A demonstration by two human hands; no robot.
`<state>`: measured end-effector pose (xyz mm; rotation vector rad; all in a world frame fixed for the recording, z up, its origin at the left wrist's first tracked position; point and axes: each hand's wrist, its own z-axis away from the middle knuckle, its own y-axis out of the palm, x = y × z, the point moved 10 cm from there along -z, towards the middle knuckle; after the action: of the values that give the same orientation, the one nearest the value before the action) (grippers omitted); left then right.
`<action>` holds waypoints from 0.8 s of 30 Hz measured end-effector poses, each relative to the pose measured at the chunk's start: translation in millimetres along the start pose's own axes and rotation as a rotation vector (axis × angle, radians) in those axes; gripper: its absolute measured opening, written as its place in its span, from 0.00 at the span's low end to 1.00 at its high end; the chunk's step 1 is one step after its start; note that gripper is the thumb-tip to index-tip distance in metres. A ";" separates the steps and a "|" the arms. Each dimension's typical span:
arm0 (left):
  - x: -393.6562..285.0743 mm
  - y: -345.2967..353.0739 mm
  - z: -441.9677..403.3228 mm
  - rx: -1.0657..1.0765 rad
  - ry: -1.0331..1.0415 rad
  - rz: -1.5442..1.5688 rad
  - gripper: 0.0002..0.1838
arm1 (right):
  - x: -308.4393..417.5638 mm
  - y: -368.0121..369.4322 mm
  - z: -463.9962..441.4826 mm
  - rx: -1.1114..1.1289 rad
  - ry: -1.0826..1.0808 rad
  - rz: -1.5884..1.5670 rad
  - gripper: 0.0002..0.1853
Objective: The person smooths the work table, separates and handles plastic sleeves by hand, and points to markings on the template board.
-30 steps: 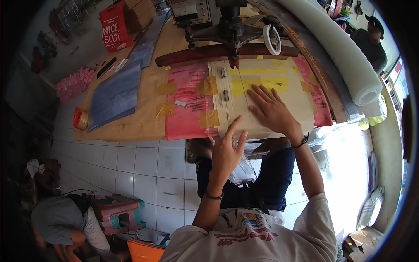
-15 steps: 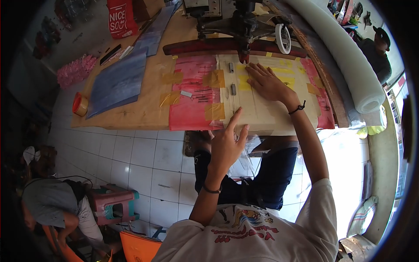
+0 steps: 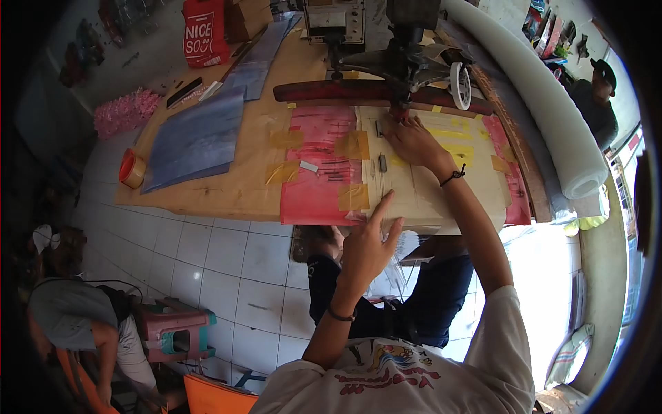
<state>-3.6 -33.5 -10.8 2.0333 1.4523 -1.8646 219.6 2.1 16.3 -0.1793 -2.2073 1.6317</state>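
My left hand [image 3: 370, 250] is at the front edge of the table, index finger and thumb stretched out. Its index fingertip touches the near edge of a beige sheet [image 3: 414, 196] that looks thin and clear on top. On the far part of that sheet lies my right hand [image 3: 417, 143], fingers extended, fingertips just under the red tip [image 3: 400, 110] of a black machine head [image 3: 386, 65]. Small dark metal blocks [image 3: 383, 163] rest on the sheet left of this hand. Brown tape [image 3: 354, 196] joins the beige sheet to a red panel [image 3: 303, 200].
A long dark red bar [image 3: 331, 90] hangs across the table's back, with a white handwheel [image 3: 460, 86]. Blue sheets [image 3: 193, 141] and a tape roll [image 3: 131, 169] lie left. A foam roll [image 3: 552, 117] runs along the right. One person [image 3: 83, 317] bends at lower left; another [image 3: 594, 103] is far right.
My right hand has shifted slightly left, and its fingertips have come in under the red tip. My left hand keeps its place at the sheet's near edge. The whole view has shifted a little.
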 end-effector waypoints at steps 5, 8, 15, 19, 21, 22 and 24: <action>-0.4 1.3 -1.8 -0.014 0.039 0.019 0.29 | -10.5 11.0 -4.6 0.006 -0.012 0.048 0.25; -0.2 -0.3 -3.5 -0.011 0.026 0.006 0.29 | -3.1 6.3 -5.9 0.012 -0.022 0.057 0.25; -1.4 0.5 -4.2 -0.033 0.055 0.023 0.29 | -8.2 17.8 -14.8 -0.049 -0.110 0.100 0.28; -1.0 0.7 -4.6 -0.016 0.045 0.055 0.29 | -8.4 23.0 -20.0 -0.133 -0.205 0.019 0.32; -1.0 0.6 -4.6 -0.025 0.054 0.056 0.29 | -6.5 20.4 -18.6 -0.120 -0.170 0.010 0.33; -0.9 0.8 -4.6 -0.029 0.060 0.059 0.29 | -3.7 17.5 -18.1 -0.113 -0.152 0.006 0.34; -1.4 0.5 -4.4 -0.047 0.078 0.061 0.29 | -1.0 15.1 -18.4 -0.125 -0.150 0.003 0.33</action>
<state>0.3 -32.1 -8.7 2.1256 1.4205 -1.7304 225.7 23.0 6.3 -0.0968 -2.4245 1.5559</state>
